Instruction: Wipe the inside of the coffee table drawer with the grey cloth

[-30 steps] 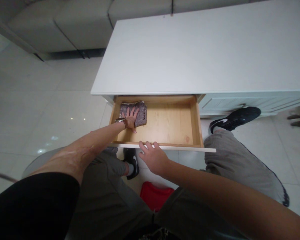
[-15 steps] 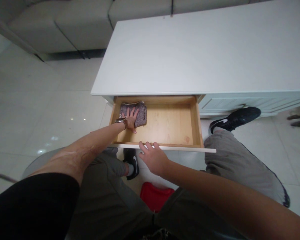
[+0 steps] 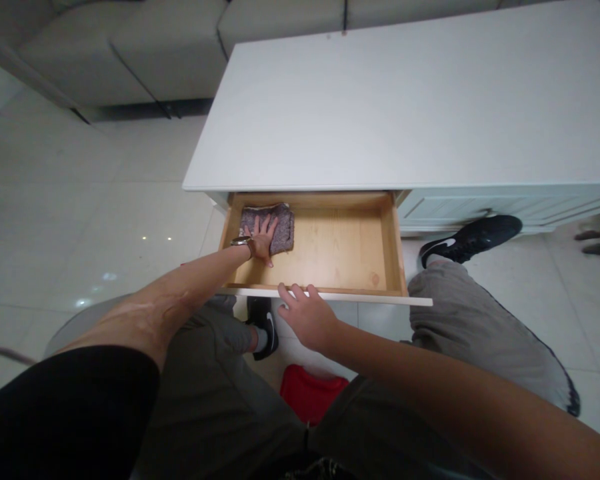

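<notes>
My left hand [image 3: 263, 241] lies flat with its fingers spread on a folded purple-grey cloth [image 3: 283, 235]. The cloth rests in the left back part of a pulled-out wooden drawer [image 3: 345, 247], and my palm covers some of it. At the near side, my right hand [image 3: 307, 319] has its fingers hooked over the top edge of the white drawer front [image 3: 375, 297]. Its thumb and the outer face of the drawer front under it are hidden.
The drawer belongs to a low white table [image 3: 380, 113], with a closed panel [image 3: 480, 203] to its right. A grey sofa [image 3: 145, 53] stands behind. My black shoes [image 3: 473, 240] flank the drawer, and a red object [image 3: 310, 395] shows between my legs on the tiled floor [image 3: 100, 220].
</notes>
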Demonstrator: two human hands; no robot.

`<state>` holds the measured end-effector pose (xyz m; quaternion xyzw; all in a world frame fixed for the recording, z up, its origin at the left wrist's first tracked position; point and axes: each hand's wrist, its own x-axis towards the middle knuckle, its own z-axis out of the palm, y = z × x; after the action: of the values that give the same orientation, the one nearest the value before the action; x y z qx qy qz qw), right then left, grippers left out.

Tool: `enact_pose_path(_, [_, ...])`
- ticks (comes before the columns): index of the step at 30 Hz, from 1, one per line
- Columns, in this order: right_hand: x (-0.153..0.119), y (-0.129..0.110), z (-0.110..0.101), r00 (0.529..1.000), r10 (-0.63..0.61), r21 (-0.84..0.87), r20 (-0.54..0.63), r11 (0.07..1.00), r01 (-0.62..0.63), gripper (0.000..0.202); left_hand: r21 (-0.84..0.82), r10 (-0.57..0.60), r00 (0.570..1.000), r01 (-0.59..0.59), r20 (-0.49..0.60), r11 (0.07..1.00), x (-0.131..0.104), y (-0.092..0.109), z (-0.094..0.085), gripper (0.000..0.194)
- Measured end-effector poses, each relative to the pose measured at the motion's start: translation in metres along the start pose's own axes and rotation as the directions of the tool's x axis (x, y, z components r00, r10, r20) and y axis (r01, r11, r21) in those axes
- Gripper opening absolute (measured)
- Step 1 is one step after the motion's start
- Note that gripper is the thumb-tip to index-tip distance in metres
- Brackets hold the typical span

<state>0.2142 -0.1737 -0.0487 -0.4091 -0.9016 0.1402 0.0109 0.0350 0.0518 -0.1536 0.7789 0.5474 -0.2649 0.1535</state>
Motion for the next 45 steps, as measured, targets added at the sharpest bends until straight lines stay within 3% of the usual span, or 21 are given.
enact_pose_path(19, [-0.0001, -0.0002, 0.0009, 1.000, -0.004, -0.012, -0.019, 1.000, 0.004, 0.027, 0.002, -0.001, 1.000, 0.001, -0.028, 1.000, 0.0013, -0.0015, 0.0031, 0.177])
enact_pose_path(25, [0.0001, -0.0009, -0.0034, 1.000, 0.001, -0.010, 0.011, 1.000, -0.001, 0.027, -0.003, -0.012, 1.000, 0.012, 0.010, 1.000, 0.0016, -0.0003, 0.0006, 0.183])
enact_pose_path(40, [0.0010, -0.0012, 0.0020, 1.000, 0.001, -0.010, -0.016, 1.000, -0.001, 0.028, -0.030, 0.001, 1.000, -0.002, -0.028, 1.000, -0.0043, 0.0029, -0.0015, 0.171])
enact_pose_path(45, [0.0011, -0.0014, 0.0003, 1.000, 0.001, -0.015, -0.003, 1.000, -0.001, 0.026, 0.002, -0.009, 1.000, 0.009, -0.001, 1.000, -0.0064, 0.0051, -0.0054, 0.177])
